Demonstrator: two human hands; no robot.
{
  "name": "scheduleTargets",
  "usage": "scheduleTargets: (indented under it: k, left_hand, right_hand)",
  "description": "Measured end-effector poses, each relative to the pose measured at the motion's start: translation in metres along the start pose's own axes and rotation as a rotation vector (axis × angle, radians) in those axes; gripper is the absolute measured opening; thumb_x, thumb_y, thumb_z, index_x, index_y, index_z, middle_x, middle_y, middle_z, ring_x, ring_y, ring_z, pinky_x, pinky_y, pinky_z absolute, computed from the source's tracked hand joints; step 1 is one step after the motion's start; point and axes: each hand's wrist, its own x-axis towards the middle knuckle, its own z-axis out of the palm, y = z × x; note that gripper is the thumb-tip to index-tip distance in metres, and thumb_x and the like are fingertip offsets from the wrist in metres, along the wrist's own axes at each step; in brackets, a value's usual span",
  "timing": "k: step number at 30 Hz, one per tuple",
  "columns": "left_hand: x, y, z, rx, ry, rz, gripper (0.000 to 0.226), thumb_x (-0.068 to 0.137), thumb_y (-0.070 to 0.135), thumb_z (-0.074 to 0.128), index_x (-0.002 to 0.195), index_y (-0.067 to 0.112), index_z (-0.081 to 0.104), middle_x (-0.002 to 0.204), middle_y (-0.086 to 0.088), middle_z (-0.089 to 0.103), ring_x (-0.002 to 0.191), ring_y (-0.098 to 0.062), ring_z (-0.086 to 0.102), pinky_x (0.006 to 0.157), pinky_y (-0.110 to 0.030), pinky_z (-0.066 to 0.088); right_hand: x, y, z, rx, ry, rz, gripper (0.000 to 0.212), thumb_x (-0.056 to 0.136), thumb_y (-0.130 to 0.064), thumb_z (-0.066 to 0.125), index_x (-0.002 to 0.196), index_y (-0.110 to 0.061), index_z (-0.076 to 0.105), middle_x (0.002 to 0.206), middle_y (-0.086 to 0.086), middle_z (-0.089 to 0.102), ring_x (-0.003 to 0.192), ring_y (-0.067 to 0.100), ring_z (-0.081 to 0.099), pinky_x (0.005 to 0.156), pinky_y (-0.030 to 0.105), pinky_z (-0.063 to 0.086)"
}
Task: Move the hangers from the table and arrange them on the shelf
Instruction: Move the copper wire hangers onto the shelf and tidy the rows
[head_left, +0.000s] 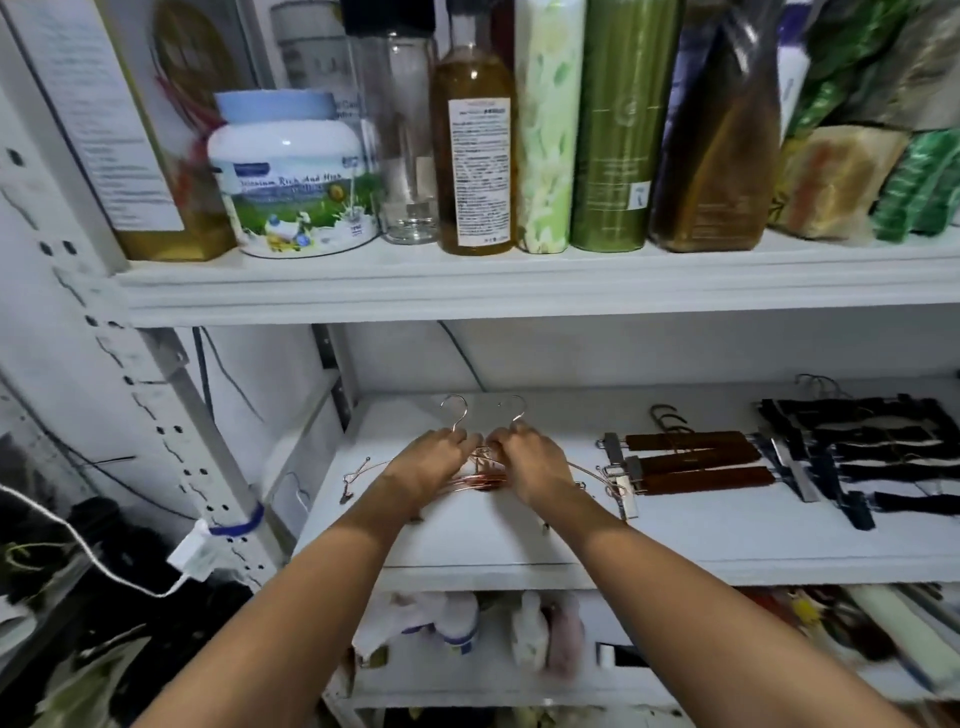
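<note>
Under right hand (530, 457), copper hangers (483, 480) half-hidden

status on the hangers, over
Left hand, right hand grip wire hangers, flat on shelf. Wooden clip hangers crowd their right end.

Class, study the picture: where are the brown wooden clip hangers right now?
In the head view, the wooden clip hangers lie on the middle shelf, right of centre, between the copper wire hangers and the black hangers.
</note>
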Motion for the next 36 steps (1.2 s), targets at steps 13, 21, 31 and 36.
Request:
scheduleTargets:
  k: [13, 21, 31, 36]
  left_hand:
    - [0.013, -0.025, 0.003, 0.039, 0.152, 0.027, 0.076, 0.060, 0.026, 0.086, 0.118, 0.004, 0.042, 0.069, -0.006, 0.066, 0.063, -0.018, 0.064, 0.070, -0.028, 0.041]
    - [0.022, -0.027, 0.013, -0.152, 0.068, -0.001, 0.050, 0.103, 0.025, 0.029, 0.149, 0.012, 0.012, 0.141, -0.012, 0.040, 0.129, -0.025, 0.036, 0.101, -0.037, 0.030]
    - [0.029, -0.025, 0.001, -0.428, 0.078, 0.050, 0.052, 0.098, 0.013, 0.043, 0.145, 0.017, 0.023, 0.122, -0.016, 0.057, 0.105, -0.030, 0.057, 0.081, -0.030, 0.045]
    - [0.028, -0.017, -0.005, -0.256, -0.008, 0.001, 0.057, 0.100, 0.014, 0.038, 0.149, 0.018, 0.008, 0.118, -0.019, 0.056, 0.098, -0.031, 0.058, 0.084, -0.036, 0.050]
  right_hand:
    - [0.027, -0.023, 0.010, 0.049, -0.070, -0.051, 0.036, 0.093, -0.010, 0.050, 0.127, -0.007, 0.039, 0.127, 0.014, 0.036, 0.096, 0.037, 0.058, 0.067, 0.035, 0.039]
    - [0.035, -0.008, 0.004, 0.156, -0.126, -0.106, 0.041, 0.096, -0.027, 0.050, 0.132, -0.011, 0.041, 0.124, 0.011, 0.059, 0.107, 0.032, 0.058, 0.084, 0.037, 0.048]
    - [0.032, 0.016, -0.017, 0.235, -0.101, -0.120, 0.056, 0.089, -0.004, 0.048, 0.141, -0.022, 0.039, 0.105, 0.010, 0.067, 0.097, 0.028, 0.061, 0.068, 0.028, 0.039]
    - [0.043, 0.028, -0.016, 0.302, -0.105, -0.088, 0.054, 0.086, 0.005, 0.050, 0.133, -0.022, 0.052, 0.095, 0.013, 0.070, 0.082, 0.030, 0.065, 0.074, 0.032, 0.050]
